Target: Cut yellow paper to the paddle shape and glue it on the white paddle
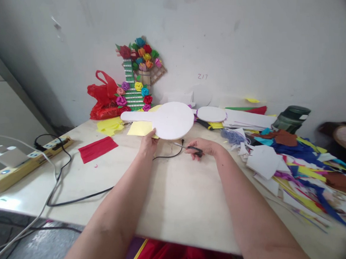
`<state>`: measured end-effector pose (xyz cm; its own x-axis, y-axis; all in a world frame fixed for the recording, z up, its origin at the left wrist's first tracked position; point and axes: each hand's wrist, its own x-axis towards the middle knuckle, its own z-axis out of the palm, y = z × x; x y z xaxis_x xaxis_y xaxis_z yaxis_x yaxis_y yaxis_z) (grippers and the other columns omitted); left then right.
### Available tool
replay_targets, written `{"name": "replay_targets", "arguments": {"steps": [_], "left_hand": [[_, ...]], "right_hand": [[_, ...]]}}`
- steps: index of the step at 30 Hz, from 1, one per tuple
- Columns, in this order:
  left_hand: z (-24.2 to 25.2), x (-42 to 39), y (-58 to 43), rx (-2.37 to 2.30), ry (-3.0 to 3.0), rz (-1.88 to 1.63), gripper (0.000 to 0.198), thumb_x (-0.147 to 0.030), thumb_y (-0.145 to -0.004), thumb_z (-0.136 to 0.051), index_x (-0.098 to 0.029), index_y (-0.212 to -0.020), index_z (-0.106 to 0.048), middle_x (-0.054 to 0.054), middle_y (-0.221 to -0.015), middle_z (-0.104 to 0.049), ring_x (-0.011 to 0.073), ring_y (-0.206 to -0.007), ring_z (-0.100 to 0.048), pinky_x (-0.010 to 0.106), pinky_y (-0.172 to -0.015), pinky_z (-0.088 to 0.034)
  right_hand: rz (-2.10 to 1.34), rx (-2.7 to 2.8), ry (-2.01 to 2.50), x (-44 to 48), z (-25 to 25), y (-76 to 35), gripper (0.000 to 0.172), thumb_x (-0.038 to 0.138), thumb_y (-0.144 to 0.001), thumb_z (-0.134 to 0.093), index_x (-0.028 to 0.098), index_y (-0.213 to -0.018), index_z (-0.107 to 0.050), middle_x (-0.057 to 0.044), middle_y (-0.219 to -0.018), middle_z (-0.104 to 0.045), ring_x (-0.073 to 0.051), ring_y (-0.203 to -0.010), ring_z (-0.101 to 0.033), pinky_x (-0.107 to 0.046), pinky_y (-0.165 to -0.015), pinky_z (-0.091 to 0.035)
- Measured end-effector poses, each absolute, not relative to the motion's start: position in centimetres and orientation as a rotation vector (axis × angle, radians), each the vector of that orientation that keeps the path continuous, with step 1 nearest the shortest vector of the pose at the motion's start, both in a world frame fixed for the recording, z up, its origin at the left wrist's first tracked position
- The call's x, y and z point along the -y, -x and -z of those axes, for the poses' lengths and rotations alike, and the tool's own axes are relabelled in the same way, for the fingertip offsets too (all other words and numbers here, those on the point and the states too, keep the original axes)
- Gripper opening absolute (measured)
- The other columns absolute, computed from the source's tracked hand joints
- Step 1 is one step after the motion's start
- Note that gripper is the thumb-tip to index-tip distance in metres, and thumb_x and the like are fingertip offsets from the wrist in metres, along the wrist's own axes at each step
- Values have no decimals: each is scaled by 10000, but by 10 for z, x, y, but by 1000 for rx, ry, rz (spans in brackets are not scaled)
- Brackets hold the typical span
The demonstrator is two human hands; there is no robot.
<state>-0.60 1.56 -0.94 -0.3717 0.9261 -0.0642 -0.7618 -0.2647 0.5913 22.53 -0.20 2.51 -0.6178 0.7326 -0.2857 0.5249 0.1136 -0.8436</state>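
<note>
A white paddle-shaped card, round at the right with a narrow handle at the left, is held by my left hand at its lower edge. Yellow paper lies against its underside and shows below the handle and along the rim; my left thumb presses on top. My right hand is closed round the black handles of a pair of scissors. Their blades point left, towards the card's lower edge. Whether they touch the paper I cannot tell.
Red crepe paper and yellow scraps lie left. A power strip with black and white cables runs along the left side. Paper-flower crafts and a red bag stand behind. Colourful scraps and a green jar occupy the right.
</note>
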Motion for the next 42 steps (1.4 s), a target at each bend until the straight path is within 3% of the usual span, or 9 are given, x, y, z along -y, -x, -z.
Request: {"name": "replay_targets", "arguments": {"steps": [5,14,20,23,28,32,36,42], "left_hand": [[5,-13,1,-665,-297,-1882,324,-3,-738,-559,-167,-1015,-596,50,-904,-684,135,-776,-654,206,-669,-536],[5,-11,-8,-702,-248,-1885,334,-22,-751,-570,-179,-1046,-577,51,-909,-679,131,-793,-653,213,-707,-530],[7,-12,-2,-657,-235,-1886,291,-10,-729,-582,-146,-986,-596,62,-916,-676,153,-824,-645,236,-716,-536],[6,-12,0,-649,-213,-1895,290,-1,-726,-571,-149,-974,-597,60,-906,-676,158,-818,-644,233,-689,-537],[6,-12,0,-623,-196,-1887,293,18,-697,-576,-160,-930,-598,31,-829,-673,142,-736,-643,215,-631,-526],[4,-9,-1,-651,-201,-1850,247,16,-693,-568,-150,-874,-598,20,-768,-662,136,-666,-634,217,-569,-511],[1,-7,-2,-643,-196,-1825,242,32,-687,-551,-149,-843,-589,16,-755,-660,142,-641,-628,244,-567,-518],[2,-6,-3,-643,-231,-1817,256,33,-663,-564,-139,-850,-596,39,-775,-663,152,-695,-634,230,-585,-518]], "right_hand": [[-1636,1887,1214,-5,-15,-229,293,408,-697,-646,132,-723,-549,-44,-572,-635,-84,-374,-516,-164,-284,-269],[-1598,1283,1097,-12,-7,-209,231,324,-742,-599,128,-858,-562,-63,-632,-645,-108,-457,-569,-169,-334,-341],[-1477,1235,1110,-15,-11,-225,246,365,-699,-628,137,-771,-569,0,-509,-550,-68,-367,-460,-162,-295,-203],[-1481,1146,1016,-17,-13,-243,261,378,-695,-622,141,-785,-560,16,-505,-523,-59,-376,-433,-170,-319,-227],[-1600,1464,731,-6,-23,-251,370,438,-660,-634,132,-860,-579,19,-518,-515,-72,-409,-421,-196,-370,-281],[-1616,1934,921,3,-30,-235,361,378,-679,-618,111,-922,-599,15,-511,-538,-69,-381,-426,-190,-344,-219],[-1560,2176,1092,4,-32,-222,318,378,-683,-619,122,-871,-611,24,-508,-540,-59,-377,-446,-177,-341,-182],[-1497,2227,1185,5,-30,-212,348,459,-647,-659,133,-756,-610,34,-502,-529,-44,-380,-429,-174,-382,-292]]}}
